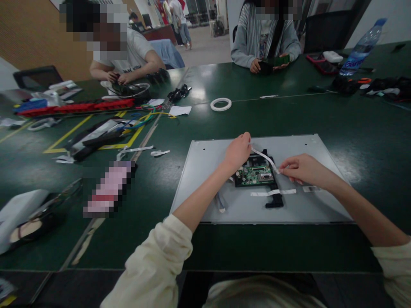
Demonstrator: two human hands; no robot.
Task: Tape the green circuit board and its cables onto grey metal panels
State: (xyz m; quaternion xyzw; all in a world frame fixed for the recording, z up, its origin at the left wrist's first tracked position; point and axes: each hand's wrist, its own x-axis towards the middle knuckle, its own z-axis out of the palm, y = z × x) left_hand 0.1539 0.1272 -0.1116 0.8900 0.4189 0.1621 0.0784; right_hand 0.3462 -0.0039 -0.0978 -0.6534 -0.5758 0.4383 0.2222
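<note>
A flat grey rectangular panel [205, 171] lies on the dark green table [154, 192], with a green rectangular circuit board [248, 176] on its middle. Behind the panel lies a round white ring [221, 109]; farther back, on the right, is a clear plastic blue-capped bottle [358, 55].

White strip [266, 158], grey panel [237, 206], green table [272, 117]

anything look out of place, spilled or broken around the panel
Nothing looks spilled or broken. Some crumpled white scraps lie loose on the table left of the panel, which looks untidy. The bottle appears to lean, perhaps only from lens distortion.
</note>
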